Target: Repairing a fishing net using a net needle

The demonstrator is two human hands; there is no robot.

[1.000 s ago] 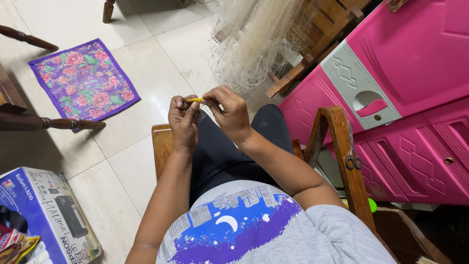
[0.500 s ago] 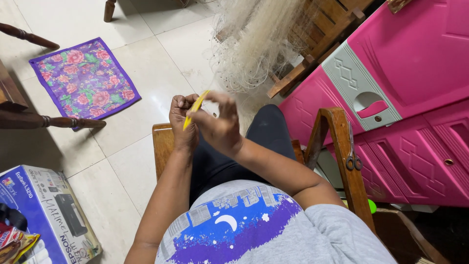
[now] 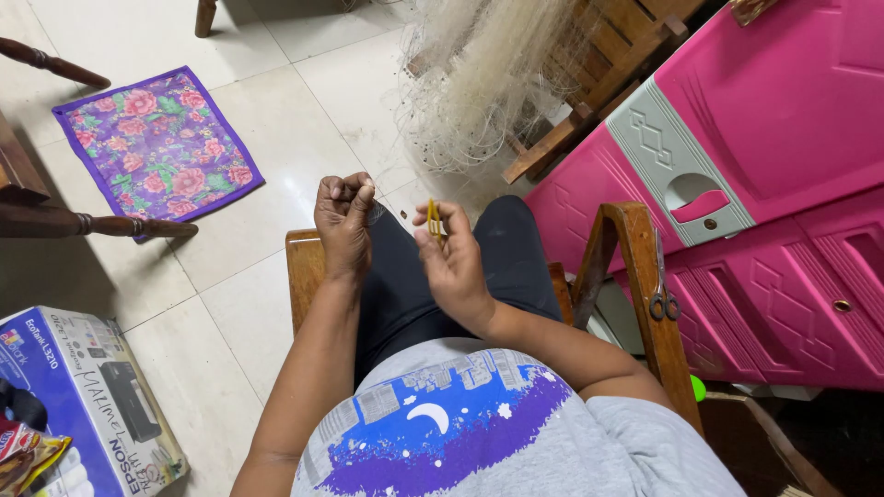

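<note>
1. Right hand (image 3: pixel 453 262): raised over the lap, its fingers closed around a small yellow netting needle (image 3: pixel 432 219), which stands roughly upright and sticks out above the fingertips.
2. Left hand (image 3: pixel 343 221): just left of the right hand and a little apart from it, with its fingers curled shut and the tips pinched together. What it pinches is too thin to make out; it may be a strand of thread.
3. Yellow netting needle: sits between the two hands, held only by the right one and not touching the left one.
4. Fishing net (image 3: pixel 488 83): a pale, bunched mass hanging on the far side of the hands, draped over a wooden frame (image 3: pixel 599 101) and reaching down toward the floor (image 3: pixel 304 83).
5. Wooden chair (image 3: pixel 635 276): the person sits in it; its right arm rises near the right forearm, and a pair of scissors (image 3: pixel 660 299) hangs on that arm.
6. Pink plastic cabinet (image 3: pixel 783 156): fills the right side of the scene, with a grey panel and a pink handle.
7. Floral mat (image 3: pixel 157 143): purple-edged, lying flat on the tiled floor at far left, well apart from the hands.
8. Printer box (image 3: pixel 83 405): blue and white, on the floor at near left.
</note>
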